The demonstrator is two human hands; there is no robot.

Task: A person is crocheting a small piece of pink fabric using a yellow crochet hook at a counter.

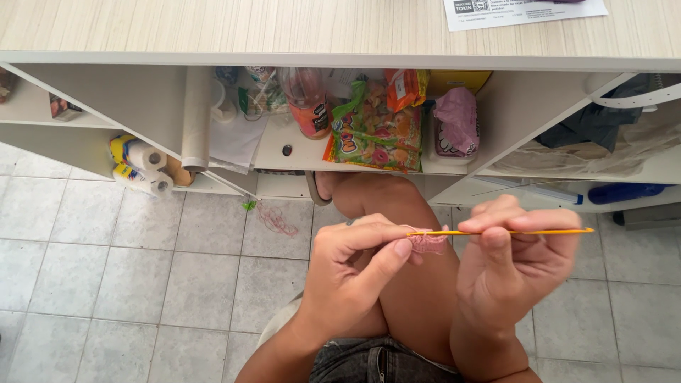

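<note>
My left hand (351,273) pinches a small pink crocheted piece (427,242) between thumb and forefinger. My right hand (514,259) grips a thin yellow crochet hook (560,231) that lies level, its tip reaching into the pink piece. Both hands hover above my bare bent knee (386,202), over the tiled floor (106,269). A strand of pink yarn (277,221) lies loose on the tiles to the left of my leg.
A pale wooden counter (284,28) with a printed sheet (521,10) spans the top. Shelves below hold a candy bag (372,135), a bottle (306,99), a pink pouch (456,120), paper rolls (145,167), a cardboard tube (195,117) and dark cloth (603,117).
</note>
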